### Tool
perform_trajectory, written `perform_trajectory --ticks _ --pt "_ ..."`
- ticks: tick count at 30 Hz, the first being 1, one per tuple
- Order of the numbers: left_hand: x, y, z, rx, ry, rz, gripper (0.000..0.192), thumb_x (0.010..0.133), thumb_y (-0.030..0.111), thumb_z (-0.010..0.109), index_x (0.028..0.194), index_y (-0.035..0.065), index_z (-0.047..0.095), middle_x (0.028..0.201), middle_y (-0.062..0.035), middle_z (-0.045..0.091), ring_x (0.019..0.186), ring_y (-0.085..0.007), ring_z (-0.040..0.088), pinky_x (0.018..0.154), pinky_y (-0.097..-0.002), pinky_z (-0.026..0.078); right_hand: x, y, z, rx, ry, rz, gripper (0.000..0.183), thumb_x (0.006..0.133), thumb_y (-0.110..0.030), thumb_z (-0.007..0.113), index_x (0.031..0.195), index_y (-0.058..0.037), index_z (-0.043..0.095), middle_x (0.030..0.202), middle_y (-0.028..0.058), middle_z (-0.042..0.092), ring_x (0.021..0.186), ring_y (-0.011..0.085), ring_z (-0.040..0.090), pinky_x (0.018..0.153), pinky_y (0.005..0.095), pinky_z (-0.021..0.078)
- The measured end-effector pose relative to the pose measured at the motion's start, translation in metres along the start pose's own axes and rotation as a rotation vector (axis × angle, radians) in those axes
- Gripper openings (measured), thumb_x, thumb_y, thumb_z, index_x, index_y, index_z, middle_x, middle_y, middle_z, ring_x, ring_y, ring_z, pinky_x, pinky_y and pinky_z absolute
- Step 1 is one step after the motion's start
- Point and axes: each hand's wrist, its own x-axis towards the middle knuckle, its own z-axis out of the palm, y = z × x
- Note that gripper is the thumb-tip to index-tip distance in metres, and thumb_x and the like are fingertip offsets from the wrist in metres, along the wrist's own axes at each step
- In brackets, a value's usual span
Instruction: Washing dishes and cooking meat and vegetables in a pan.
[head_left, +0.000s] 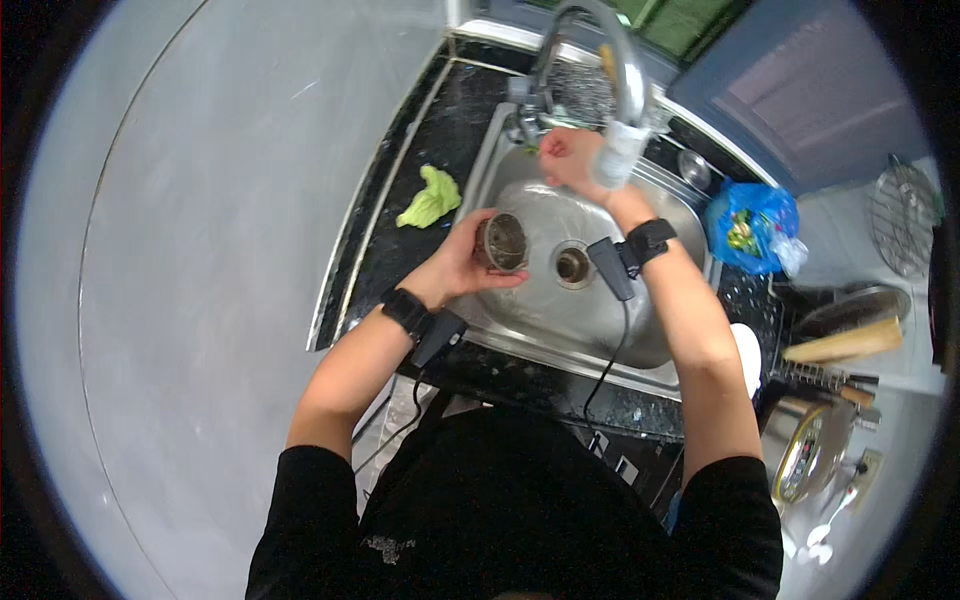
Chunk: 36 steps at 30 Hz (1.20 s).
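Note:
My left hand (457, 259) grips a small round cup-like container (504, 241) over the left side of a stainless steel sink (525, 315). The container's open mouth faces up, and its inside looks brown. My right hand (574, 157) is at the sink's back edge, below the curved chrome faucet (634, 67) and near its base. Its fingers are curled and partly blurred, so whether they hold anything is unclear. The round drain opening (573, 265) lies between my forearms. A pale green cloth or leaf (430, 198) rests on the black counter (469, 112), left of the sink.
Right of the sink sits a blue plastic bag (752, 225) with green scraps. Beyond it are a wooden-handled tool (844, 341), a pan lid (855, 311), a wire rack (904, 217) and a rice cooker (802, 450). A grey wall (225, 262) borders the left. Cables hang from both wrist devices.

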Motion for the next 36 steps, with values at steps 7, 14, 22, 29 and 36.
perform_trajectory --ticks 7,14,22,29,36 --pt "0.01 -0.005 0.003 0.063 0.029 0.037 0.047 0.084 0.045 0.043 0.108 0.0052 0.05 0.095 -0.019 0.058 0.085 -0.0403 0.059 0.071 -0.0504 0.052 -0.099 0.014 -0.061 -0.367 0.117 0.188 0.007 0.077 -0.005 0.055 0.08 0.0007 0.057 0.065 0.0066 0.059 0.056 0.0137 0.062 0.049 0.0252 0.0488" --pt "0.026 -0.015 0.019 0.089 0.034 -0.007 0.05 0.084 0.044 0.044 0.113 0.0036 0.045 0.103 -0.0204 0.054 0.087 -0.0415 0.058 0.071 -0.0501 0.053 -0.182 0.02 -0.184 -0.404 0.541 0.424 0.011 0.073 -0.011 0.056 0.075 -0.0014 0.061 0.059 0.0132 0.06 0.052 0.0203 0.061 0.054 0.0313 0.0482" --pt "0.028 -0.037 0.076 0.206 -0.058 -0.029 0.048 0.085 0.047 0.04 0.114 0.0086 0.046 0.103 -0.0169 0.056 0.087 -0.0406 0.058 0.072 -0.0482 0.052 -0.174 0.079 -0.204 -0.625 0.414 0.415 0.024 0.077 -0.015 0.059 0.1 -0.0061 0.064 0.096 0.0187 0.062 0.09 0.026 0.061 0.079 0.0291 0.0465" --pt "0.037 -0.045 0.093 0.231 -0.24 -0.075 0.053 0.086 0.05 0.038 0.115 0.0061 0.047 0.101 -0.0174 0.058 0.078 -0.0396 0.062 0.068 -0.0479 0.054 -0.193 0.016 -0.038 -0.275 -0.02 -0.175 0.031 0.074 -0.004 0.053 0.104 -0.0069 0.061 0.084 0.0192 0.06 0.075 0.0345 0.059 0.067 0.0357 0.0477" --pt "0.024 -0.049 0.1 0.249 -0.208 -0.058 0.054 0.086 0.05 0.037 0.114 0.0049 0.048 0.099 -0.0177 0.059 0.078 -0.0379 0.062 0.067 -0.0471 0.054 -0.204 0.009 -0.024 -0.332 0.02 -0.166 0.032 0.075 -0.007 0.049 0.106 -0.0093 0.058 0.079 0.0184 0.06 0.075 0.0368 0.058 0.066 0.0437 0.0463"
